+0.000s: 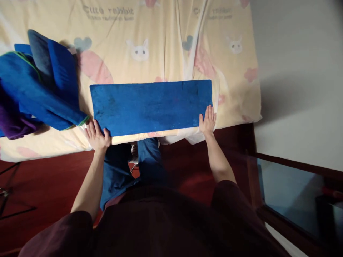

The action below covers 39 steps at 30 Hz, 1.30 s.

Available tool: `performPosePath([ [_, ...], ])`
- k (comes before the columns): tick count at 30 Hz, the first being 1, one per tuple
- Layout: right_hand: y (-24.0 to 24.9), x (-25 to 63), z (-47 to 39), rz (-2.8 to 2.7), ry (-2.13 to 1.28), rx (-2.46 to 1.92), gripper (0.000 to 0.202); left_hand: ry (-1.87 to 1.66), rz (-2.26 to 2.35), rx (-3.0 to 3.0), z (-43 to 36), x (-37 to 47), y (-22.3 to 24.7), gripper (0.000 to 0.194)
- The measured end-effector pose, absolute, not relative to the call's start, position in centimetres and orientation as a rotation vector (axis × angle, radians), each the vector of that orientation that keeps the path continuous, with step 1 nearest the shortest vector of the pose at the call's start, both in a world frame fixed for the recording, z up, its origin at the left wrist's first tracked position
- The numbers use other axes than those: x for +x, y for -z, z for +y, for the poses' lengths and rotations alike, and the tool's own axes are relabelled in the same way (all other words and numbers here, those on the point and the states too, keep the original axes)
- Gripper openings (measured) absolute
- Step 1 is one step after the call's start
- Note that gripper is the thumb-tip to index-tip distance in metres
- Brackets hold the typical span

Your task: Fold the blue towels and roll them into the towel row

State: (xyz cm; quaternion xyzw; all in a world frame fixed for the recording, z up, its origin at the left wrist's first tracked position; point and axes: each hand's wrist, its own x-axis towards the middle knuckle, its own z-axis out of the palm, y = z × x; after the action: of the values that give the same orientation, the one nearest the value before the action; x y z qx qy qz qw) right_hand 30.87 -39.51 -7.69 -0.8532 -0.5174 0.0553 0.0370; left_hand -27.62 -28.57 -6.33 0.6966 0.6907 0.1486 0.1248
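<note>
A blue cloth [152, 107], which looks like a towel, lies flat as a long rectangle near the front edge of a yellow rabbit-print cover [160, 43]. Dark stains mark its surface. My left hand [98, 136] rests with fingers spread at its near left corner. At the right end, my right hand [208, 120] lies flat with its fingers stretched over the near corner. Neither hand has anything gripped in it.
To the left is a heap of blue, grey and purple cloths [48, 82], some edged in green. A pale wall [297, 78] stands on the right, with a dark wooden frame [294, 166] below it. Thin black metal legs [10, 192] stand on the red floor [59, 182].
</note>
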Motion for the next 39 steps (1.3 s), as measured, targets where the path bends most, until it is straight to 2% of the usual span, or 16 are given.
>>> performPosePath([
  [5, 7.0, 30.0, -39.0, -1.569, -0.246, -2.646, 0.071, -0.429, 2.03, 2.015, -28.5, -27.6, 6.3, 0.078],
  [9, 4.5, 28.4, -37.9, -1.465, -0.427, -2.674, 0.072, -0.42, 2.015, 1.99, -28.2, -27.5, 5.0, 0.077],
  [11, 3.1, 25.7, -38.2, -1.403, -0.403, -2.616, 0.07, -0.458, 2.002, 1.989, -29.5, -27.1, 3.9, 0.075],
  [14, 2.3, 17.6, -41.5, -1.311, -0.304, -2.322, 0.065, -0.571, 1.941, 2.049, -35.2, -25.8, 3.1, 0.07],
  [16, 3.0, 10.0, -45.8, -1.217, -0.41, -2.095, 0.064, -0.58, 1.815, 2.098, -41.1, -24.6, 3.8, 0.066],
  [19, 4.6, -0.8, -53.2, -1.289, -0.775, -1.965, 0.06, -0.325, 1.288, 2.226, -49.5, -23.1, 5.9, 0.061],
  [22, 5.2, -6.1, -57.7, -1.549, -0.916, -1.956, 0.057, -0.085, 1.025, 2.25, -53.4, -22.3, 7.3, 0.064],
  [28, 4.8, -3.4, -56.3, -1.685, -0.914, -1.772, 0.056, -0.2, 1.154, 2.372, -51.5, -19.8, 4.8, 0.059],
  [32, 5.5, -3.0, -55.8, -1.633, -0.963, -1.811, 0.061, -0.323, 0.871, 2.506, -52.5, -17.3, 2.2, 0.058],
  [36, 5.8, -3.0, -55.6, -1.571, -0.966, -1.787, 0.051, -0.239, 0.312, 2.548, -54.4, -16.2, 1.7, 0.035],
  [39, 5.3, -1.7, -54.2, -1.414, -1.017, -1.689, 0.045, -0.148, 0.066, 2.518, -54.8, -15.9, 2.6, 0.014],
])
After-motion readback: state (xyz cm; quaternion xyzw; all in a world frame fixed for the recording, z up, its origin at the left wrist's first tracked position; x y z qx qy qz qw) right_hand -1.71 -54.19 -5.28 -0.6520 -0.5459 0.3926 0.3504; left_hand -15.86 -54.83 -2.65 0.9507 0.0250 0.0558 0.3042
